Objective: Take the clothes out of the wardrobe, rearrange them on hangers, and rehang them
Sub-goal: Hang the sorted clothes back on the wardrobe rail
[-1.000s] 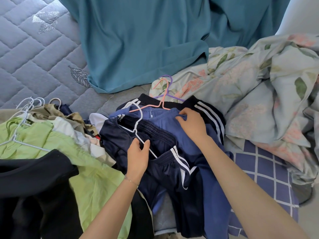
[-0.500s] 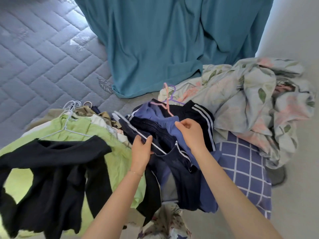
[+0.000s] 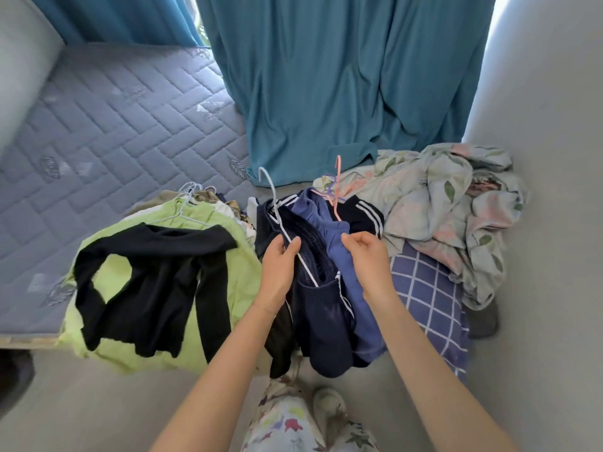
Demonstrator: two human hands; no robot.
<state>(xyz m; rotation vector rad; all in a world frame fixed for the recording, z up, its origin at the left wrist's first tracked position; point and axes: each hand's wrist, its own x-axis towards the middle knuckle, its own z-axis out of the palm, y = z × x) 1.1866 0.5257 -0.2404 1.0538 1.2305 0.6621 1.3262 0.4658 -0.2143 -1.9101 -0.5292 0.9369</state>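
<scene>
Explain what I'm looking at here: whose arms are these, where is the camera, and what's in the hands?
There is no machine. The single view comes from a camera worn on a person's head, looking forward and down, so the two bare arms reaching in from the bottom are that person's own. The left hand grips the bar of a white wire hanger carrying dark navy shorts. The right hand pinches the lighter blue shorts beside them. These lie on a bare quilted mattress with other clothes: a black top spread over a light green garment at left, a floral quilt at right. A teal curtain hangs behind.
</scene>
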